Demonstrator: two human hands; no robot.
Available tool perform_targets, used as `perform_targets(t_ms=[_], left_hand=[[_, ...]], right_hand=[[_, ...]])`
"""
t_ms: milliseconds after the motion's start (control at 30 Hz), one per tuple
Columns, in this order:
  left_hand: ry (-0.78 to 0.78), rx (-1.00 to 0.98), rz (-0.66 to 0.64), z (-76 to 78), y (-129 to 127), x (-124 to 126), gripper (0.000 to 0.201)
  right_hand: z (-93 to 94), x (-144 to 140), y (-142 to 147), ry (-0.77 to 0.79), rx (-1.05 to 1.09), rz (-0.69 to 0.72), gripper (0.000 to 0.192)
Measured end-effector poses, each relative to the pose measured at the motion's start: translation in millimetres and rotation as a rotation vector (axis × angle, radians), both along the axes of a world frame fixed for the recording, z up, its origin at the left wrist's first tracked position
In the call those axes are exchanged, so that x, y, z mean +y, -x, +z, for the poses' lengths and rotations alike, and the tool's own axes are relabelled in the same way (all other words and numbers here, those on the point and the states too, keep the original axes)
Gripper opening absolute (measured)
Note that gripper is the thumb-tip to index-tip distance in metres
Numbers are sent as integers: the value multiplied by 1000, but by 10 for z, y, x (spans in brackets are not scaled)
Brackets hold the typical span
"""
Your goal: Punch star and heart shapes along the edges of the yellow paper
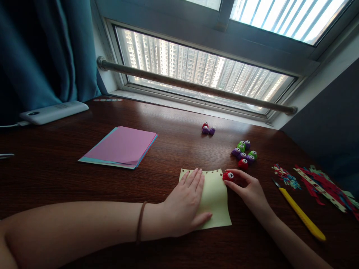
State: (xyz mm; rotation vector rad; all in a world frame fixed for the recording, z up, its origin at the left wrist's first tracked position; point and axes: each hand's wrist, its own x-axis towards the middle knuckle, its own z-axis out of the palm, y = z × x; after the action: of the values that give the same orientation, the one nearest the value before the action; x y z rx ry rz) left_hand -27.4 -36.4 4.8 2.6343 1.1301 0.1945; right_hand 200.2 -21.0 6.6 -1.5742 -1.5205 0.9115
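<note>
A pale yellow sheet of paper (215,201) lies on the table, with a row of small punched shapes along its far edge. My left hand (187,198) rests flat on the sheet, fingers stretched out. Between thumb and fingers, my right hand (249,186) pinches a red craft punch (228,176) with a white eye-like button, at the sheet's far right corner. Just beyond that hand sits a group of several green, purple and red punches (242,155). Whether the held punch is pressed down, I cannot tell.
Stacked coloured paper (120,145) lies left of centre. Three more punches (208,129) stand near the window. On the right are a yellow-handled craft knife (303,215), paper confetti (286,176) and cut strips (325,186). A white device (56,112) with a cable sits at the back left.
</note>
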Motion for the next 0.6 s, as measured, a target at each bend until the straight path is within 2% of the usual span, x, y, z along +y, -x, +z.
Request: perform_targets(t_ms=[267, 600], left_hand=[[2, 16, 8, 1, 7, 2, 87], [-17, -2, 0, -18, 20, -4, 87]], right_hand=[[10, 10, -42, -106, -197, 94, 26], [30, -11, -14, -98, -170, 139, 33]])
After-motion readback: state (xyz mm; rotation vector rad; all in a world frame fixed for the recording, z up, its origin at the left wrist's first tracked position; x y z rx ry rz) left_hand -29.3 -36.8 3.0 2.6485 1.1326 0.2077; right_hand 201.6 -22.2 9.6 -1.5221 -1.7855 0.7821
